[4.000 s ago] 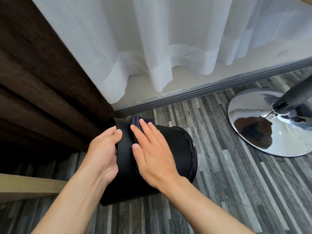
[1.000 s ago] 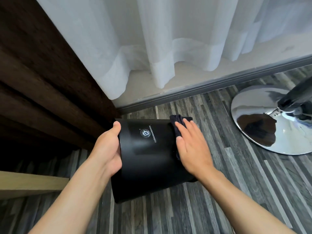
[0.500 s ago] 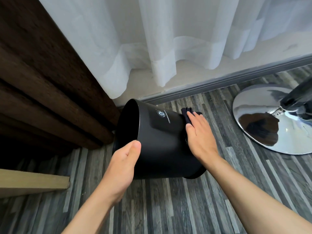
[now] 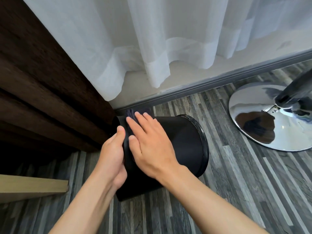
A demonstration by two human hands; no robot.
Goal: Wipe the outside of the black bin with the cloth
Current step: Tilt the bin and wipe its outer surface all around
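Note:
The black bin (image 4: 184, 142) lies tipped on its side on the floor, its base pointing right and its open mouth to the left. My left hand (image 4: 112, 154) grips the rim at the mouth end, thumb on the outer wall. My right hand (image 4: 148, 142) lies flat on the bin's upper side, fingers spread, pressing the dark cloth (image 4: 130, 114) against the wall. Only the cloth's far edge shows beyond my fingertips; the rest is hidden under the palm.
A dark brown curtain (image 4: 38, 92) hangs close on the left and a sheer white curtain (image 4: 152, 39) behind. A grey skirting (image 4: 219, 78) runs along the wall. A chrome pedestal base (image 4: 263, 122) stands at the right. A pale wooden board (image 4: 32, 186) sits at the lower left.
The bin has been turned, so its logo is out of sight. My right hand with the cloth slid left toward the mouth end; my left hand shifted up onto the rim.

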